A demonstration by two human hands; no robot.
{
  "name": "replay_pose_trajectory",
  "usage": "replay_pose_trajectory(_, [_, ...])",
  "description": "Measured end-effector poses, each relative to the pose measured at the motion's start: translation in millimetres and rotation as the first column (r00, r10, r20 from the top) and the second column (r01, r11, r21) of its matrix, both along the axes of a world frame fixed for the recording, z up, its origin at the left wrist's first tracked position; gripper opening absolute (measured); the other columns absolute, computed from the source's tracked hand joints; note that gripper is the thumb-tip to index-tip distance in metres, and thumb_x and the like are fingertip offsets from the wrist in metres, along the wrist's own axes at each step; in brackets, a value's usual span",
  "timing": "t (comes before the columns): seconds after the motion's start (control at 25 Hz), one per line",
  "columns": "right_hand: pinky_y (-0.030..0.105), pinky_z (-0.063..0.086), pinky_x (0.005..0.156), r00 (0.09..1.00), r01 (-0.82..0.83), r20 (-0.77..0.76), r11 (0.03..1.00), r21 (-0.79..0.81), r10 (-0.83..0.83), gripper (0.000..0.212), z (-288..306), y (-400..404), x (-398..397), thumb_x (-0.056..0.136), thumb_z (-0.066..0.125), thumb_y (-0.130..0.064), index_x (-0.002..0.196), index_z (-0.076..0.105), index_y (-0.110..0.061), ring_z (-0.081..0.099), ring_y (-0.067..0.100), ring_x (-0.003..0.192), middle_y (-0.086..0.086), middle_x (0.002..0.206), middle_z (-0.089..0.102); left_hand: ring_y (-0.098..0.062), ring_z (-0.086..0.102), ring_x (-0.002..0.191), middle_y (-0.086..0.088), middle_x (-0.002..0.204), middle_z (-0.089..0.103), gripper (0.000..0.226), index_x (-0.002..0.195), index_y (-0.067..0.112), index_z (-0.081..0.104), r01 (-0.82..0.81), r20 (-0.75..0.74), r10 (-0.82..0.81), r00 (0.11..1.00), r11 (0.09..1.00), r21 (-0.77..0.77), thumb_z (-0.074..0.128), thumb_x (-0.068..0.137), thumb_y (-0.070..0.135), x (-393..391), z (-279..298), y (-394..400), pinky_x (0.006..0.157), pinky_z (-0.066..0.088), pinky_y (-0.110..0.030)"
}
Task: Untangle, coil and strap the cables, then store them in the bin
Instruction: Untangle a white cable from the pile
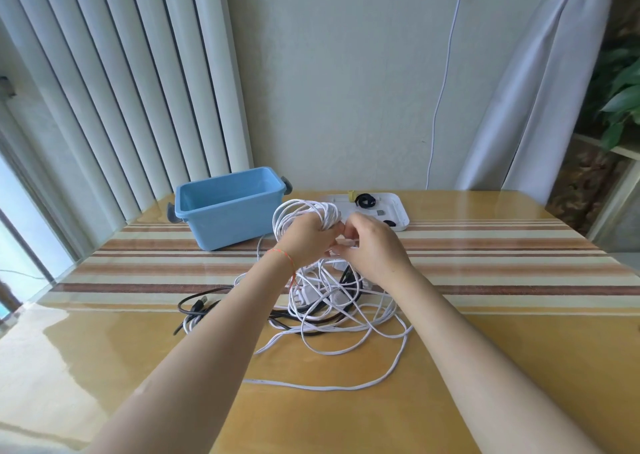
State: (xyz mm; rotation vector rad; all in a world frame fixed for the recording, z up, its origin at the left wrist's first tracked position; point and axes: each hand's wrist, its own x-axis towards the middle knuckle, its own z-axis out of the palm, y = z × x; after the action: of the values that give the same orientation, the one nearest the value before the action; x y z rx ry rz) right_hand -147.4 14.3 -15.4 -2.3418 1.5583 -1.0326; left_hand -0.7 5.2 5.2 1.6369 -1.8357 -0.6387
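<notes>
My left hand (308, 240) grips a coil of white cable (304, 211), held up above the table. My right hand (372, 245) meets it from the right, fingers curled and pinching the white cable beside the coil. Below both hands lies a tangle of loose white cable (346, 329) mixed with black cable (201, 304) and a white power strip (304, 296). The blue bin (225, 207) stands behind and left of the hands, nothing visible inside it.
A white tray (398, 211) with black straps and a small yellow item sits behind my right hand. The wooden table (485, 332) has a striped runner under glass. A white cord hangs from a wall outlet. Blinds left, curtain and plant right.
</notes>
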Motion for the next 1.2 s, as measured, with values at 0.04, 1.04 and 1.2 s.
replay_pose_trajectory(0.04, [0.038, 0.046, 0.065, 1.0, 0.0, 0.004, 1.0, -0.005, 0.0, 0.031, -4, -1, -1, 0.08, 0.078, -0.028, 0.081, 0.051, -0.013, 0.055, 0.024, 0.078, 0.001, 0.082, 0.057, -0.02, 0.051, 0.057, -0.002, 0.057, 0.053, 0.04, 0.065, 0.011, 0.053, 0.026, 0.176, -0.03, 0.984, 0.999, 0.023, 0.055, 0.098, 0.035, -1, 3, -1, 0.055, 0.039, -0.028])
replay_pose_trajectory(1.04, [0.022, 0.03, 0.096, 0.989, -0.1, 0.139, 0.938, 0.333, 0.056, 0.06, 29, -2, -2, 0.091, 0.06, -0.02, 0.146, 0.038, -0.02, 0.039, 0.015, 0.136, -0.001, 0.151, 0.036, -0.019, 0.069, 0.06, -0.005, 0.068, 0.069, 0.022, 0.096, 0.006, 0.064, 0.043, -0.831, -0.057, 0.553, 0.998, -0.04, 0.046, 0.104, 0.014, 29, 35, 3, 0.057, 0.056, -0.029])
replay_pose_trajectory(1.2, [0.03, 0.049, 0.092, 0.994, -0.1, 0.008, 0.915, 0.391, 0.105, 0.026, 30, -1, 12, 0.095, 0.058, -0.023, 0.119, 0.066, -0.018, 0.061, 0.019, 0.11, 0.002, 0.123, 0.064, -0.007, 0.026, 0.037, 0.008, 0.044, 0.025, 0.02, 0.092, 0.011, 0.063, 0.073, -0.978, -0.028, 0.208, 0.997, -0.013, 0.047, 0.102, 0.016, 46, 37, 12, 0.045, 0.038, -0.021])
